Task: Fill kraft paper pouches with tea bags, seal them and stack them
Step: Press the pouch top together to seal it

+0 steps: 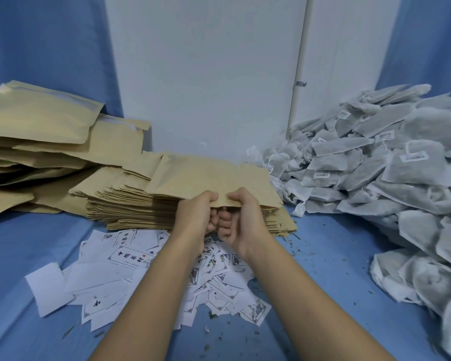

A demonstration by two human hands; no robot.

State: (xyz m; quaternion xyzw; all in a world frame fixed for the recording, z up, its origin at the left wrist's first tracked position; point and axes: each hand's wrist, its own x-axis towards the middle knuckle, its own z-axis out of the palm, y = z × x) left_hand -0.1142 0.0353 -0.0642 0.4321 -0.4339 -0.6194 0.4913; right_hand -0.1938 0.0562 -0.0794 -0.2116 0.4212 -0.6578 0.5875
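Observation:
A flat kraft paper pouch [208, 175] is lifted at its near edge off a stack of empty pouches [130, 204] in the middle. My left hand [197, 216] and my right hand [241, 220] both pinch that near edge, thumbs on top and fingers curled underneath, knuckles close together. A big heap of grey-white tea bags [391, 173] with small printed tags lies to the right. Filled, puffy pouches [44, 136] are piled at the left.
Loose white printed labels [130, 272] are scattered on the blue table [331, 256] under my forearms, with tea crumbs around them. A white wall panel [208, 74] and blue curtains close the back.

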